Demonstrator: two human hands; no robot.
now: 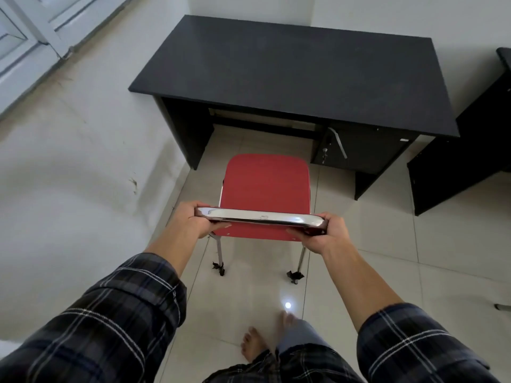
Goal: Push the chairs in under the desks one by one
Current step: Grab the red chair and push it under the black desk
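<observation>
chair [266, 186] on floor [373, 244], just before worktop [290, 73] kneehole, seat front near its edge, not under | drawer unit [356, 147] under worktop's right end | second worktop [470, 150] right of first, close beside | wall [69, 167] left | hands at chair's backrest [260, 217]: left hand [190, 219] left end, right hand [323, 233] right end

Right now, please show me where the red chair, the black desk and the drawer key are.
red chair [265, 186]: head view, middle of the seat.
black desk [290, 70]: head view, middle of the top.
drawer key [325, 152]: head view, key in the lock.
</observation>
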